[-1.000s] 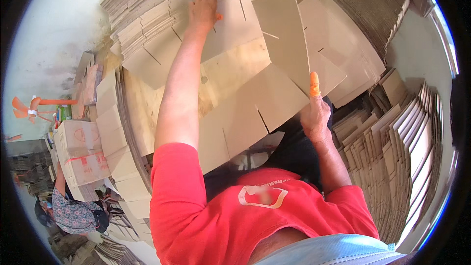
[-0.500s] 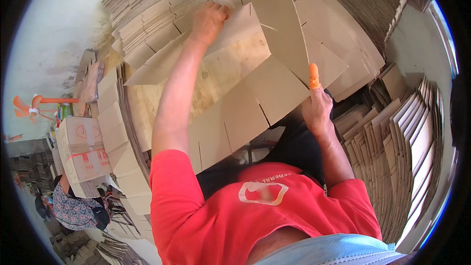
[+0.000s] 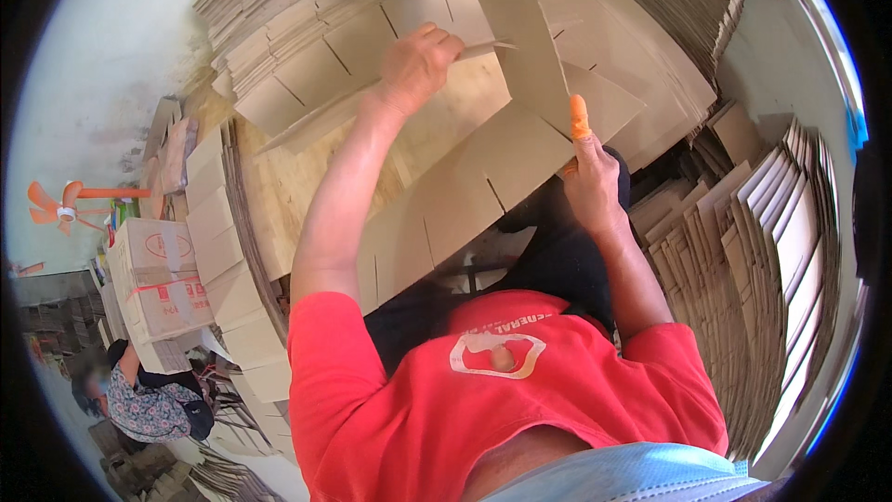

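My left hand (image 3: 423, 70) is closed on a slotted cardboard strip (image 3: 321, 121), which now shows nearly edge-on. Its far end meets a second, upright-running cardboard strip (image 3: 520, 28) at a slot. My right hand (image 3: 595, 186), with an orange cover on the thumb, grips the near end of that second strip. A third slotted strip (image 3: 455, 200) lies along the near edge of the wooden board (image 3: 288, 191) and joins the second strip close to my right hand. My right fingers are mostly hidden beneath the cardboard.
Stacked slotted strips (image 3: 307, 46) stand along the far side. Flat sheets (image 3: 641, 65) lie at the far right, with upright cardboard pieces (image 3: 743, 279) below them. To the left are a taped carton (image 3: 163, 279), an orange fan (image 3: 65, 204) and another person (image 3: 149, 404).
My left hand has moved right and slightly nearer, turning its strip from face-on to nearly edge-on. My right hand has shifted slightly left and away, still gripping.
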Action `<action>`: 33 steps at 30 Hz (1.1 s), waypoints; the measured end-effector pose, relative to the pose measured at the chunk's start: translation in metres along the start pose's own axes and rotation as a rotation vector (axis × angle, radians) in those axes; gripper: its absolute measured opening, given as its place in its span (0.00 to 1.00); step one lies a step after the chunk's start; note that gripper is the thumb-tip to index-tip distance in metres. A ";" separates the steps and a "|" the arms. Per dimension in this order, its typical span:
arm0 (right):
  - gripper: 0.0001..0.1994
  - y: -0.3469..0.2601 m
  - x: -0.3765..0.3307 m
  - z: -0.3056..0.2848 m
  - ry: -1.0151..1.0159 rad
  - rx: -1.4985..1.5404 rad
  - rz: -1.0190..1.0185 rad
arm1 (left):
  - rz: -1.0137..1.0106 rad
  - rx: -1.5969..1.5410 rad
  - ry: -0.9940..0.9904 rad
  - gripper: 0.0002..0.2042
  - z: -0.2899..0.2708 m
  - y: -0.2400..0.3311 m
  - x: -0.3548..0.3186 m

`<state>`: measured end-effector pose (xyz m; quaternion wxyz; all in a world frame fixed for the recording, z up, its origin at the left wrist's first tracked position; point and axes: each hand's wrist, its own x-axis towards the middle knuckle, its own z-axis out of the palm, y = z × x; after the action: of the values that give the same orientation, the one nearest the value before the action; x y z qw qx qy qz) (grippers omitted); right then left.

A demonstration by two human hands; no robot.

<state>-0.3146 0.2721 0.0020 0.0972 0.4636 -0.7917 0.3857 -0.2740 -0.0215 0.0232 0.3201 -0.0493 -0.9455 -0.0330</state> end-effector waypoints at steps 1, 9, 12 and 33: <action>0.43 0.002 -0.002 0.001 -0.006 -0.013 0.007 | 0.014 -0.018 -0.003 0.05 -0.005 0.010 0.001; 0.44 0.009 -0.007 0.008 -0.076 -0.059 0.060 | 0.075 -0.217 0.054 0.07 -0.041 0.069 -0.005; 0.43 0.010 -0.010 0.011 -0.065 -0.020 0.104 | -0.120 -0.424 0.038 0.08 -0.049 0.072 -0.010; 0.41 0.011 0.002 0.019 -0.048 -0.055 0.037 | -0.382 0.386 -0.226 0.18 0.068 -0.124 0.030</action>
<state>-0.3211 0.2600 -0.0157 0.0837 0.4549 -0.8127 0.3544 -0.3526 -0.1363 -0.0163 0.2040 0.1880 -0.9562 0.0937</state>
